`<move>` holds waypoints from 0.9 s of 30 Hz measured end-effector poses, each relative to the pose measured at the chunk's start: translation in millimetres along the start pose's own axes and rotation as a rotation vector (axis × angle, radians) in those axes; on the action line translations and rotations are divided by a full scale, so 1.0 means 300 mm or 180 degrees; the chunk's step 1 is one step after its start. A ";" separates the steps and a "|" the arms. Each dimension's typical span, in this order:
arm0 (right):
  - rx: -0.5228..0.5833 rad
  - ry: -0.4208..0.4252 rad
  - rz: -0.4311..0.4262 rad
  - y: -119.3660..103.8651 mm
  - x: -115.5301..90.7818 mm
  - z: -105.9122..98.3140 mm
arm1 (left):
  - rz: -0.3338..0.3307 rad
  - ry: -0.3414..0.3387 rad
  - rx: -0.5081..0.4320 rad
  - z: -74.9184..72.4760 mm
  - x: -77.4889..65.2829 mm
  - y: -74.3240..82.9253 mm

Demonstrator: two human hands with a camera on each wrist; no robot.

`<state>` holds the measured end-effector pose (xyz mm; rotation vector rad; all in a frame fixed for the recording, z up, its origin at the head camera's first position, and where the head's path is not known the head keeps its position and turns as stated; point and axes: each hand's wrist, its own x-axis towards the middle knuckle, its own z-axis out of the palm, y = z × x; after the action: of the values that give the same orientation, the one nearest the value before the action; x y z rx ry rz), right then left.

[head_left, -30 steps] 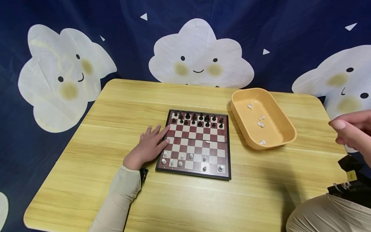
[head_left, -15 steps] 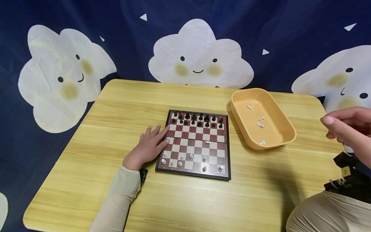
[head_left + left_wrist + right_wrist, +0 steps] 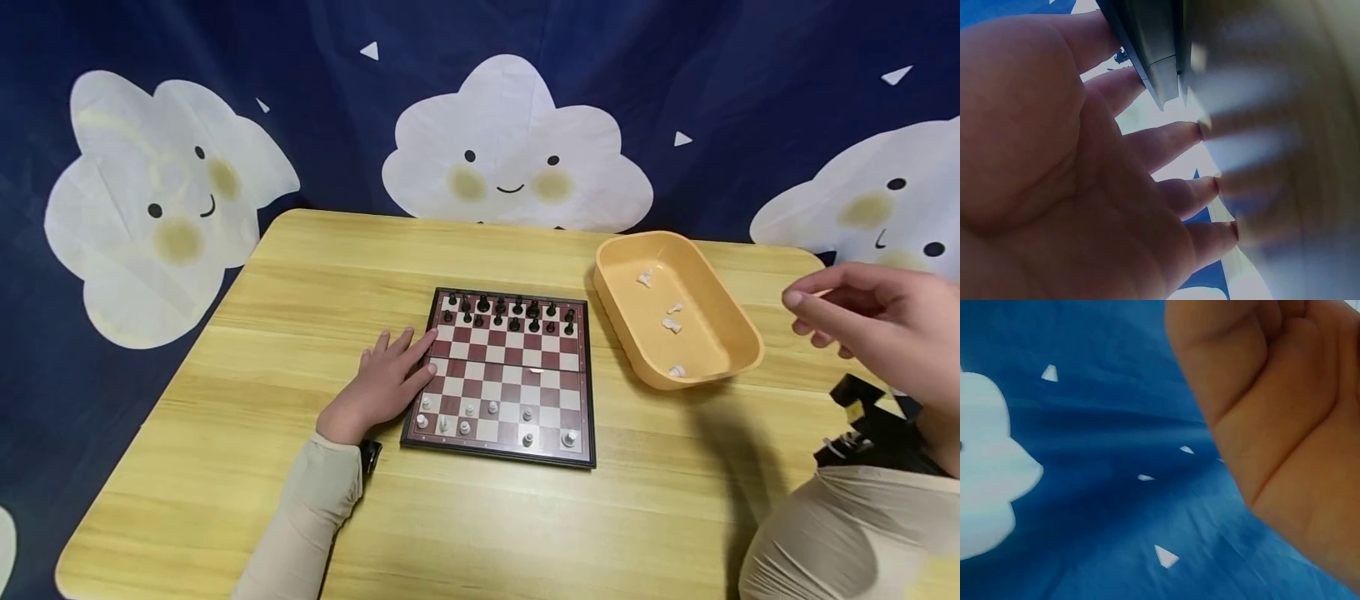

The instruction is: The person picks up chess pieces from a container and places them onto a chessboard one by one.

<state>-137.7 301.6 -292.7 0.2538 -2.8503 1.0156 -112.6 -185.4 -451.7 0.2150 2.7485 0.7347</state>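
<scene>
A folding chessboard point(image 3: 480, 346) lies open on the wooden table. Black chess pieces point(image 3: 514, 323) fill its two far rows; several white pieces point(image 3: 465, 427) stand near its front edge. My left hand point(image 3: 378, 379) rests at the board's left side with fingers spread, the thumb and index finger at its edge. In the left wrist view, the dark board edge point(image 3: 1160, 62) runs beside those fingers. Right of an orange tray, my right hand point(image 3: 877, 321) hovers in the air, fingers loosely bent and thumb near the index fingertip. No object shows between them.
The orange tray point(image 3: 731, 321) stands right of the board, with several white chess pieces point(image 3: 672, 325) lying in it. A small white sliver point(image 3: 536, 371) lies near the board's fold. A dark blue curtain point(image 3: 330, 108) with clouds hangs behind the table point(image 3: 262, 350).
My right hand has moved left, closer to the orange tray. My left hand stays at the board's edge, and the pieces stand as before.
</scene>
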 end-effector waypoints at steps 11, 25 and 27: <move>-0.0540 -0.0829 -0.0054 0.062 0.167 0.094 | 0.0006 -0.0004 0.0012 0.001 0.001 -0.007; -0.0590 -0.0698 0.0082 0.092 0.241 0.184 | 0.0004 -0.0004 0.0006 -0.003 -0.003 0.004; -0.0606 -0.0647 0.0110 0.096 0.244 0.188 | -0.0005 -0.0004 0.0002 -0.005 -0.004 0.004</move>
<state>-217.4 278.7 -342.7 0.3075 -3.1180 0.7559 -111.9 -185.2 -449.5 0.2135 2.7474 0.7330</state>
